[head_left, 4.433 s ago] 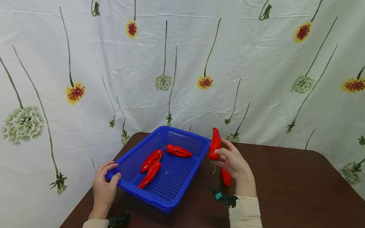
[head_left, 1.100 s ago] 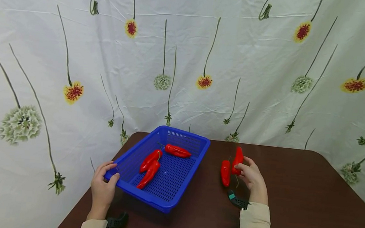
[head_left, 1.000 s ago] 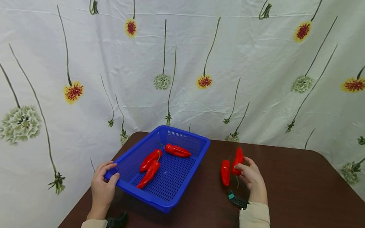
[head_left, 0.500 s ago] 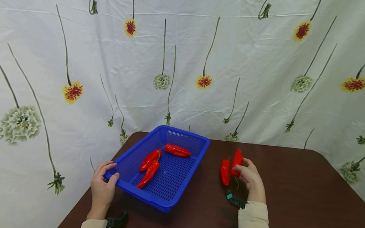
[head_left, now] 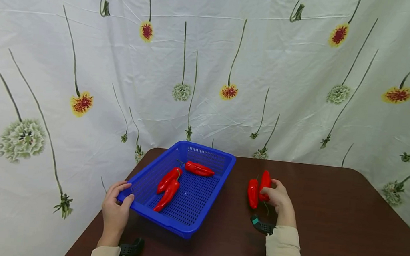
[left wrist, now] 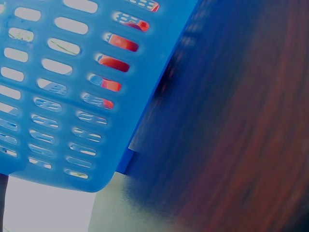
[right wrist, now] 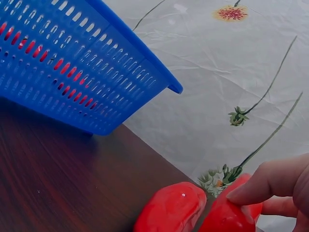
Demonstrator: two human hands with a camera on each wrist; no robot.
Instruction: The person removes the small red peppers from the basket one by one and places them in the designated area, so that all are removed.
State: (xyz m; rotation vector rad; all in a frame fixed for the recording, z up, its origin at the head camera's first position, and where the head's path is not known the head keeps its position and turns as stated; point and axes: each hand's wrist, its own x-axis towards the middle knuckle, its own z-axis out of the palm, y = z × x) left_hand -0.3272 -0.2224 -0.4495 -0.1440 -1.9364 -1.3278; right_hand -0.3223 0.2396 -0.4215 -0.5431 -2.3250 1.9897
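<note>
Glossy smooth peppers [head_left: 167,196], plastic basket [head_left: 197,194], wood-look table [head_left: 331,218], creased cloth backdrop [head_left: 296,67]

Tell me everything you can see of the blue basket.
The blue basket is open-topped, roughly rectangular and plastic-looking, with a solid rim and slotted walls and floor. It sits mouth up toward the left of the brown table; whether its base lies fully flat is unclear. The left hand grips its near-left corner, and three red peppers lie inside.

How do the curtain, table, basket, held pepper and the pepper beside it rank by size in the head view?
Largest to smallest:
1. Curtain
2. Table
3. Basket
4. Held pepper and the pepper beside it: too alike to rank, as the right hand partly covers the held one.
</note>
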